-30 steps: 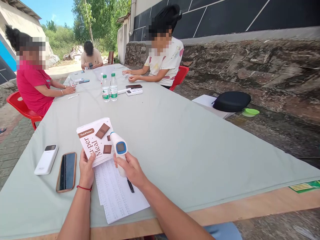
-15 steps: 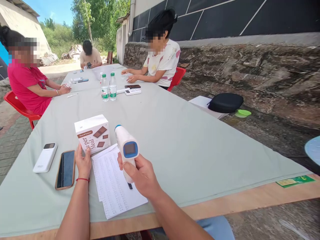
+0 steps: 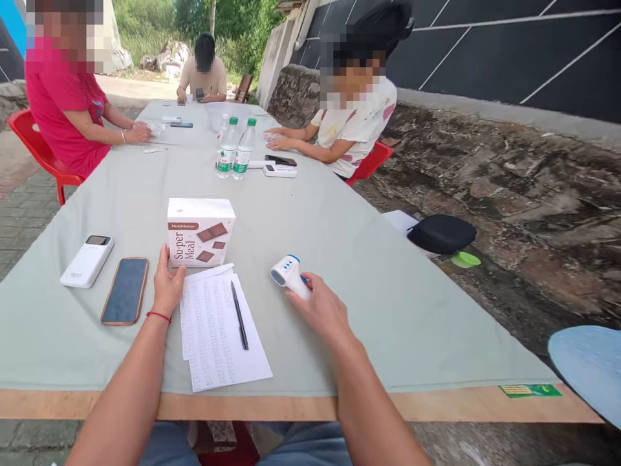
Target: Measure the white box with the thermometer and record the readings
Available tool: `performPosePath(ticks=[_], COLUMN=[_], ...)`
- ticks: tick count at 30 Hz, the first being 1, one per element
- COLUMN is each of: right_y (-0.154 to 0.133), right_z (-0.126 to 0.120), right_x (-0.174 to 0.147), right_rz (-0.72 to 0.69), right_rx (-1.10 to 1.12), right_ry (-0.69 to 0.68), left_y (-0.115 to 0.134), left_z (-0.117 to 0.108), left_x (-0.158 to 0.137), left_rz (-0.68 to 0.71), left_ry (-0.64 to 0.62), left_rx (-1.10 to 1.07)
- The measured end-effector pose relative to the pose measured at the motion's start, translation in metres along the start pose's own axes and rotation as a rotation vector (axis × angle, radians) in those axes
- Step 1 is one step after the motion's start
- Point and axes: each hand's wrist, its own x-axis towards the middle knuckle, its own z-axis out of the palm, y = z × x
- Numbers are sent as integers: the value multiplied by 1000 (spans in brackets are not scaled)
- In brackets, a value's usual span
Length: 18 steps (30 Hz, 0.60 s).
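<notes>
My left hand (image 3: 169, 283) grips the lower left corner of a white "Su-per Meal" box (image 3: 222, 249), fingers along its side and thumb at its front. The box stands upright on the table. In my right hand (image 3: 324, 308) is a white and blue infrared thermometer (image 3: 287, 273), held by its handle and tilted low over the cloth, with its screen end toward the left. Between my hands lie printed sheets of paper (image 3: 208, 336), a black pen (image 3: 239, 317) resting on them. A phone in a brown case (image 3: 125, 291) lies left of my left hand.
A white power bank (image 3: 87, 262) lies at the left. Two water bottles (image 3: 242, 150) stand farther up the table, near another power bank (image 3: 280, 171) and a dark phone (image 3: 281, 160). Three people sit around the far part. A black case (image 3: 442, 234) is beyond the right edge.
My right hand has lowered the thermometer to the right, off the papers, and turned it on its side. The pen now shows fully. My left hand stays at the box. The view has shifted.
</notes>
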Motion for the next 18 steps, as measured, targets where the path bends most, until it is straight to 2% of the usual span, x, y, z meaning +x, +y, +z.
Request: performPosePath(ticks=[2,4,7,9,11,14,16,18], right_y=[11,17,14,2,-17,-53,-73,-83], right_z=[6,13,18,19,19,22,28,36], right_x=[6,7,3,-3,-11,-23,-28,-30], right_rz=[43,38,-90,-199,-279,-368,-420,-439], right_rx=[-82,-125,-114,-24,84,90,0,-85], right_ry=[-22,19,228,281,122,-238,-339,-348], left_y=[1,2,8,13,18,21,21,20], left_z=[2,1,-2,-2,-2,-3,-4,-5], left_x=[-3,-5,-10,-13,-17,-21,-22,-22], left_rz=[29,69,110,89,57,31,14,-1], left_ry=[-72,-78,1,1,-62,-165,-191,-203], left_rx=[120,276,595,842,1033,1171,1206,1221])
